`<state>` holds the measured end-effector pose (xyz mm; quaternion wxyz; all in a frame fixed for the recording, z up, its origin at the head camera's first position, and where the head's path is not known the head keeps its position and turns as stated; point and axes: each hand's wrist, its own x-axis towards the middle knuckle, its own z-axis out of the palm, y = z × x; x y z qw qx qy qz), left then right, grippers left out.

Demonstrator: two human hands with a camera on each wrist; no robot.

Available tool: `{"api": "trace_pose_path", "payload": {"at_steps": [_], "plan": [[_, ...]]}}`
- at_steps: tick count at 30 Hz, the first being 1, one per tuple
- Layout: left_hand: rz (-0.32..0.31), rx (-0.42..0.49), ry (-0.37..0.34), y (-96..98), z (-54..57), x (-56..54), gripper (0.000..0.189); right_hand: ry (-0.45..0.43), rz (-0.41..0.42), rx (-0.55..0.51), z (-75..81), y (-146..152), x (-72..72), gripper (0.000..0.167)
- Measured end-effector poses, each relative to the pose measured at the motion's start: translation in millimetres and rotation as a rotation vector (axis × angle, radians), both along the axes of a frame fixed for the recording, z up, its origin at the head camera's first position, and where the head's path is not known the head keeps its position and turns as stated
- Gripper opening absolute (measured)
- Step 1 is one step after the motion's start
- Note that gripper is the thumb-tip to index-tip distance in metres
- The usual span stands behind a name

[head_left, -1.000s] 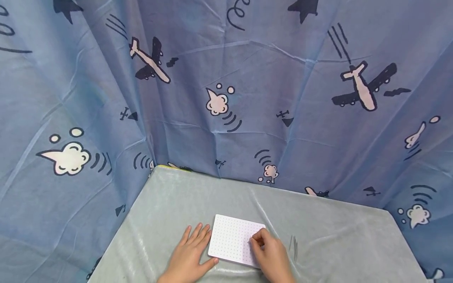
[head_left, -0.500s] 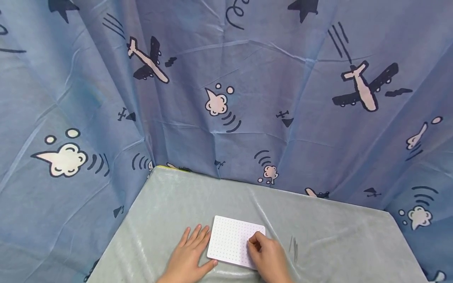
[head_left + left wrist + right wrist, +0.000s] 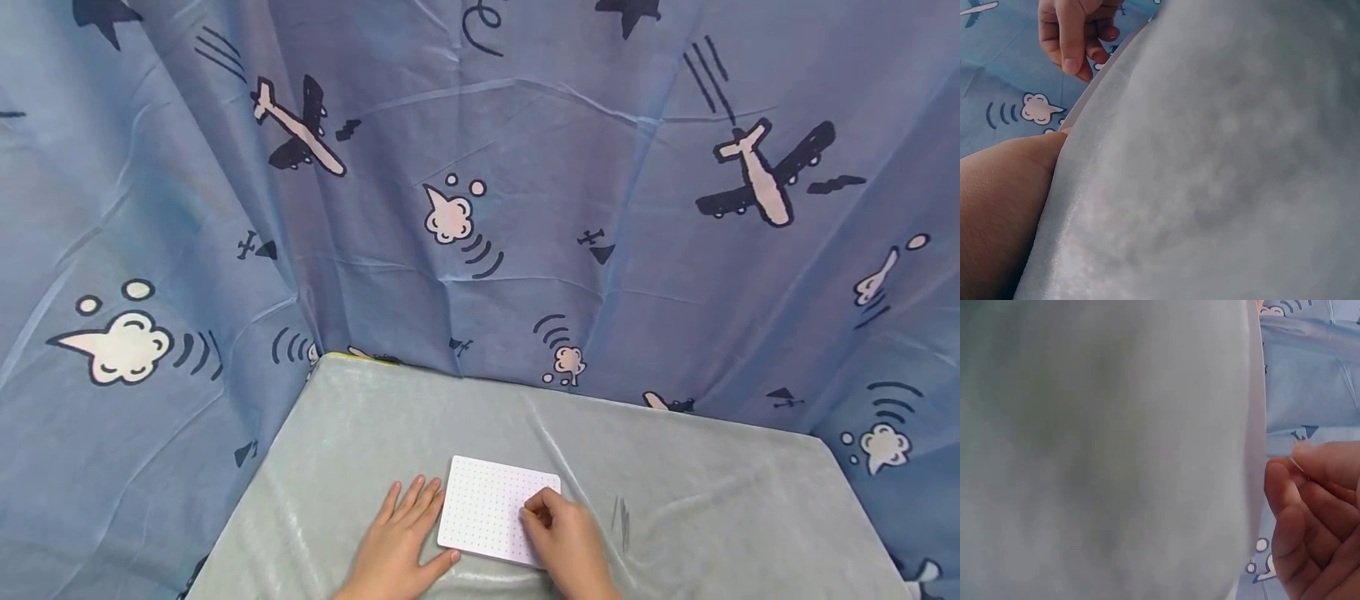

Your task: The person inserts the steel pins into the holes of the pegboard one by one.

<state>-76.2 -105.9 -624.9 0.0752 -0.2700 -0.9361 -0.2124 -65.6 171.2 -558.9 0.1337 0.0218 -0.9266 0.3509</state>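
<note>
A white rectangular board with rows of tiny dots [image 3: 480,504] lies flat on the grey cloth. My left hand [image 3: 401,542] rests beside its left edge, fingers spread and straight, the thumb by the lower left corner. Over the board's right part is my right hand [image 3: 566,533], with thumb and forefinger pinched together just above the dots. The right wrist view shows that right hand [image 3: 1319,506] with curled fingers and a tiny pale sliver between thumb and forefinger, too small to name. The left wrist view catches the right hand [image 3: 1079,34] too, at the top.
Grey velvety cloth [image 3: 712,500] covers the table around the board. A few dark streaks [image 3: 622,525] mark it right of the right hand. Blue curtains with airplane and cloud prints [image 3: 525,250] close off the back and sides.
My right hand has shifted slightly left over the board, still pinching. The left hand stays beside the board's left edge. The head view has turned a little to the right.
</note>
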Motion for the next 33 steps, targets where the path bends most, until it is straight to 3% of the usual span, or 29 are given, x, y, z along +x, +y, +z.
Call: {"api": "trace_pose_path", "payload": {"at_steps": [3,8,15,27,33], "plan": [[0.005,0.002,0.012,0.9,-0.1,1.7,0.090,-0.051,-0.006,0.000,3.1,5.1,1.1,0.023],[0.009,0.003,0.025,2.1,2.1,3.4,0.088,-0.145,-0.093,0.044,12.2,21.1,4.2,0.014],[0.002,-0.009,-0.001,0.9,4.9,2.9,0.088,-0.281,-0.191,0.079,13.0,52.6,13.1,0.015],[0.012,-0.002,-0.013,2.0,2.9,1.4,0.089,-0.355,-0.213,0.149,4.8,76.2,23.3,0.017],[0.010,-0.004,0.013,1.9,1.2,2.3,0.088,-0.332,-0.201,0.226,0.6,75.1,23.6,0.012]]}}
